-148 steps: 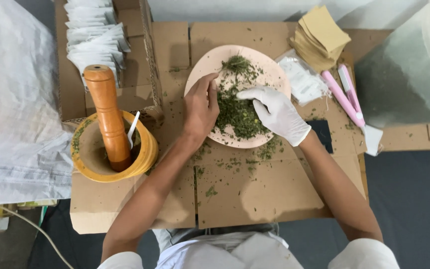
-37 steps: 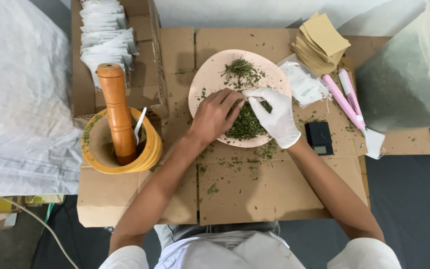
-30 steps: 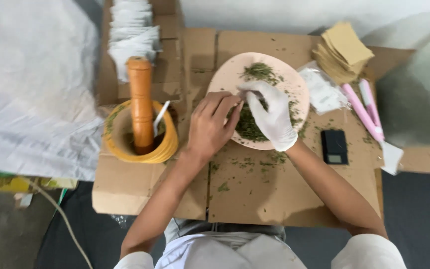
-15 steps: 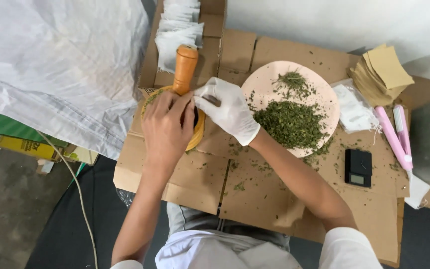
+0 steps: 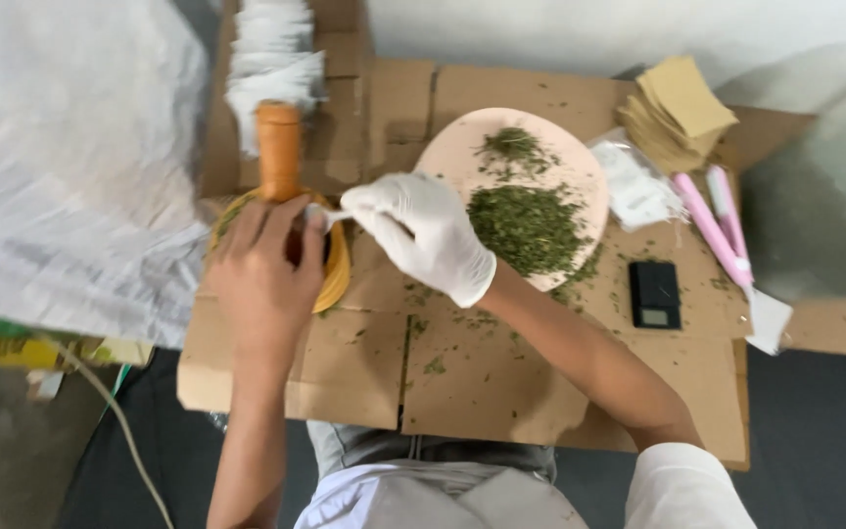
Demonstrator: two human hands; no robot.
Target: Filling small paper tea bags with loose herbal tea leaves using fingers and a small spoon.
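My bare left hand (image 5: 264,269) lies over the yellow mortar bowl (image 5: 337,279) and grips its near rim, hiding most of it. A thick orange wooden pestle (image 5: 279,147) stands upright in the bowl. My right hand (image 5: 425,235), in a white glove, reaches across to the bowl and pinches a small white spoon (image 5: 328,216) whose tip points into it. To the right lies a round pink plate (image 5: 443,157) with a pile of chopped green dried herbs (image 5: 529,225).
All of it sits on flattened cardboard (image 5: 482,382) strewn with herb crumbs. White sachets (image 5: 271,59) are stacked at the back, brown paper envelopes (image 5: 678,113), a clear bag (image 5: 638,186), a pink sealing tool (image 5: 719,227) and a small black scale (image 5: 654,294) lie right. A white woven sack (image 5: 61,176) fills the left.
Both hands have left the herb plate and moved left to the mortar bowl. The left hand now grips the bowl, and the gloved right hand holds the spoon at it.
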